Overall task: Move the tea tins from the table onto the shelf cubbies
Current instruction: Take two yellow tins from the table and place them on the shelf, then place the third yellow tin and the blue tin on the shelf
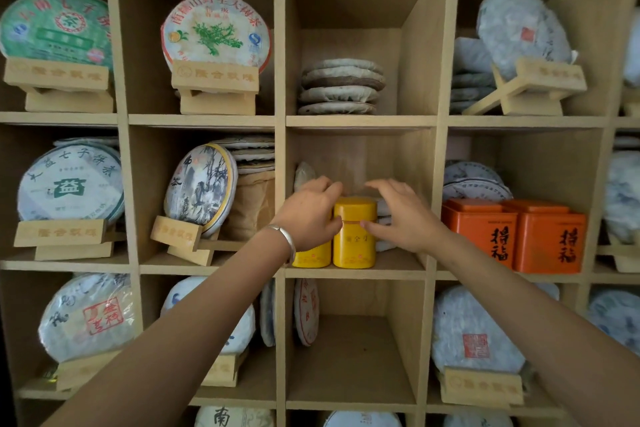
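Two yellow tea tins stand side by side at the front of the middle cubby. My left hand drapes over the left yellow tin, hiding its top, and its thumb rests against the right yellow tin. On the other side, my right hand touches the right tin's side with its thumb. Its fingers arch apart above and behind the lid. Two orange square tea tins stand in the cubby to the right.
The wooden shelf grid holds wrapped tea cakes on small wooden stands in most cubbies. Flat cakes are stacked in the cubby above. Wrapped cakes lie behind the yellow tins. The cubby below holds upright cakes at its left side.
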